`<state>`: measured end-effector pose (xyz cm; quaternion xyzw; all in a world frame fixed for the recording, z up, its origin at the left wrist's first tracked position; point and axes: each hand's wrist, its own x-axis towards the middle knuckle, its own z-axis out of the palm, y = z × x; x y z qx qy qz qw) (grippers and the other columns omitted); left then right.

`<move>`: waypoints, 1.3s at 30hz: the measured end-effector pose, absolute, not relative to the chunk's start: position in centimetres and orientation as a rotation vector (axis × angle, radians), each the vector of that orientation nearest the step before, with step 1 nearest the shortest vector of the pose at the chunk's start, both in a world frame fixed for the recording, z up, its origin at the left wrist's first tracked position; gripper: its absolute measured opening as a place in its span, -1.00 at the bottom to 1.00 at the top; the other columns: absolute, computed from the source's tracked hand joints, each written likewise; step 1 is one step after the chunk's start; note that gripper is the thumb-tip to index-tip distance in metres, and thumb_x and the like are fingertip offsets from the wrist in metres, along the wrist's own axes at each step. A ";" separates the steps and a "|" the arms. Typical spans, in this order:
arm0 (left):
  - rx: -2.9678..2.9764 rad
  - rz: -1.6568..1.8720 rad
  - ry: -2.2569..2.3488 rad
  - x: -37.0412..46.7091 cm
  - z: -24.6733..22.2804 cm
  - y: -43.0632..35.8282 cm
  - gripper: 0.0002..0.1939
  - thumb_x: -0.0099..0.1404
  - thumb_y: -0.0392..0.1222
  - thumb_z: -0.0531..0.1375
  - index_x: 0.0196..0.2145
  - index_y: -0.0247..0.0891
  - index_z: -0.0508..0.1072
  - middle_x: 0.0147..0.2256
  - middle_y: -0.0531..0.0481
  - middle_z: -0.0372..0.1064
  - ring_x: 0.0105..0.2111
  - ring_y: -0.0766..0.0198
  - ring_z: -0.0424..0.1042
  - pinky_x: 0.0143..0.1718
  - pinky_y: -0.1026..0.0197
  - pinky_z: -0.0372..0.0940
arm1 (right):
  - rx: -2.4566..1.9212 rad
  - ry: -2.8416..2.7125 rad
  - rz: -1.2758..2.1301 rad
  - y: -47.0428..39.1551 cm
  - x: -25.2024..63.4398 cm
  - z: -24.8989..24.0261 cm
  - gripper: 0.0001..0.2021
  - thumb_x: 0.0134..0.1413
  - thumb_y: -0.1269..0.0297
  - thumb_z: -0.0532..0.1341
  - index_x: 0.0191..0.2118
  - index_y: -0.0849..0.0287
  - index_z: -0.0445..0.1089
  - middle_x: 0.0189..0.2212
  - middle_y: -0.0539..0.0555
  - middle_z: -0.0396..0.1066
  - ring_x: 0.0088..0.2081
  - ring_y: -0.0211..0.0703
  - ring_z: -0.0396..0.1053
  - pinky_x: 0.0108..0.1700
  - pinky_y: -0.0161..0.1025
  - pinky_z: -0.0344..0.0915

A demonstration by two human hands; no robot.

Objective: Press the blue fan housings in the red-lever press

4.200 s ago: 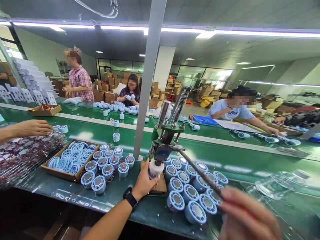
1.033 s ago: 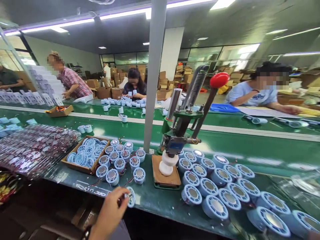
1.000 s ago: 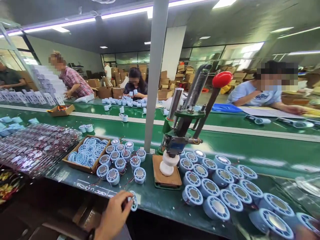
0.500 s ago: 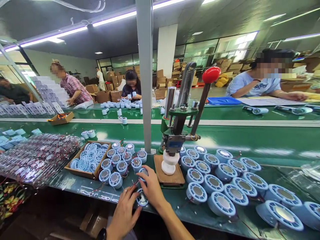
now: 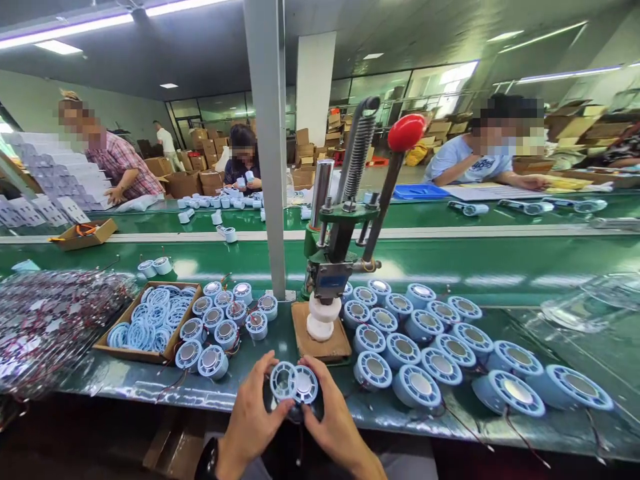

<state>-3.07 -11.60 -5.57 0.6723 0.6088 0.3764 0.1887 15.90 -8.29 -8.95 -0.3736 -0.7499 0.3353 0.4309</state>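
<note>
My left hand (image 5: 257,403) grips a light blue ring (image 5: 283,381) between thumb and fingers at the table's front edge. Right beside it, my right hand (image 5: 327,407) holds a round blue part (image 5: 305,385) with a silver centre. Ring and part overlap slightly where they meet. Just behind my hands stands a hand press (image 5: 336,273) with a red knob (image 5: 407,133) and a white round die (image 5: 320,328) over a brown base plate (image 5: 301,333).
Several blue round parts (image 5: 417,385) with trailing wires stand right of the press, several more (image 5: 213,361) to its left. A cardboard box (image 5: 191,320) holds blue rings. Wired plates (image 5: 60,327) lie far left. A grey post (image 5: 270,167) rises behind. People sit or stand across the green belt.
Both hands have come together in front of the press. A ring now shows in my left hand and a round part in my right. The view has shifted right.
</note>
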 end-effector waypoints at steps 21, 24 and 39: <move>1.677 1.003 1.683 0.7 -5.8 -10.5 -0.38 0.26 -0.10 0.16 0.27 -0.23 0.22 0.18 -0.26 0.28 0.22 -0.08 0.24 0.24 -0.18 0.16 | -0.923 -2.107 1.129 -6.6 17.3 -7.0 -0.28 0.04 0.54 0.08 0.37 0.21 0.06 0.33 0.22 0.08 0.34 0.01 0.08 0.36 0.11 0.07; 1.633 0.983 1.621 0.8 -6.7 -10.6 -0.40 0.30 -0.07 0.10 0.26 -0.27 0.23 0.25 -0.27 0.22 0.27 -0.04 0.18 0.28 -0.14 0.11 | -0.885 -2.323 0.935 -6.5 19.2 -1.2 -0.26 0.05 0.56 0.12 0.38 0.13 0.05 0.31 0.18 0.14 0.30 0.01 0.16 0.30 0.00 0.22; 1.448 1.276 1.554 1.6 0.8 -1.3 -0.42 0.00 -0.21 0.35 0.03 -0.33 0.48 -0.09 -0.17 0.56 -0.09 0.01 0.52 0.04 0.02 0.34 | -0.858 -1.510 0.144 12.6 20.0 28.1 -0.67 0.25 0.50 -0.08 -0.44 0.24 0.35 -0.63 -0.09 0.26 -0.64 -0.39 0.29 -0.49 -0.40 0.24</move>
